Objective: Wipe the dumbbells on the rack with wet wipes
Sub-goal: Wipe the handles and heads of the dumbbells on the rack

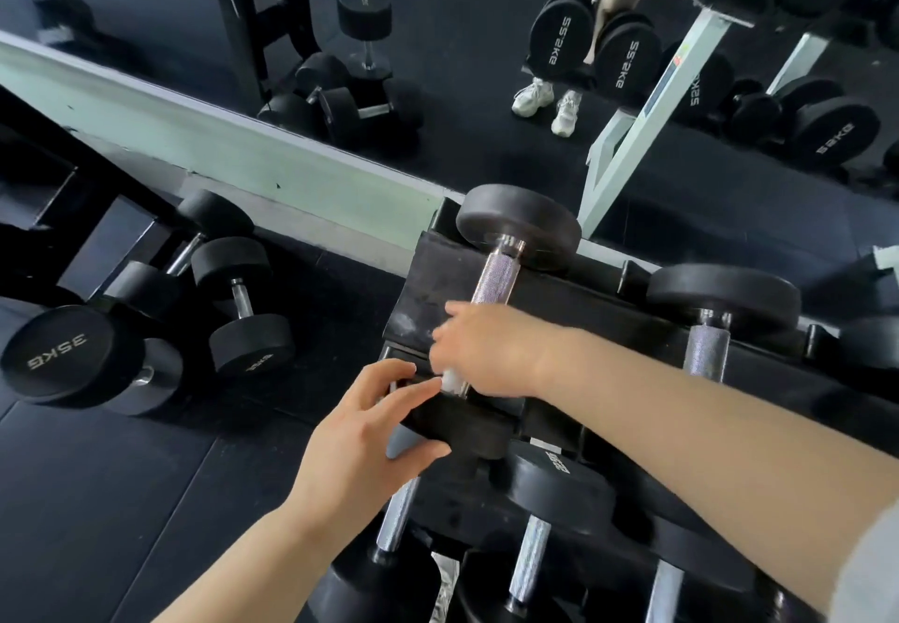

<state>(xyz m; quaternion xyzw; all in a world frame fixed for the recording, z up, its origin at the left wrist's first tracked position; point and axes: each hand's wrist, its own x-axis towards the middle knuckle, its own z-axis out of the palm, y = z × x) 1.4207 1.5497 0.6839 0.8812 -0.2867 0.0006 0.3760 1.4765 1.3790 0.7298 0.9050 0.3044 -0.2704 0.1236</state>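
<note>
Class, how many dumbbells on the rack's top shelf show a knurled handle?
2: the left dumbbell, under the right hand, and the right dumbbell beside it. Others may lie hidden past the right edge.

Dim all over, detail lost in the black floor [121,476]. Soft light from above, with a bright sheen on the ridged handle of the top dumbbell [501,277]. Faint shadows beneath it. Motion blur on the right hand [486,355] just below that handle; left hand [369,432] nearer, sharper. Straight lines bent far from the dumbbell, toward the edges.
</note>
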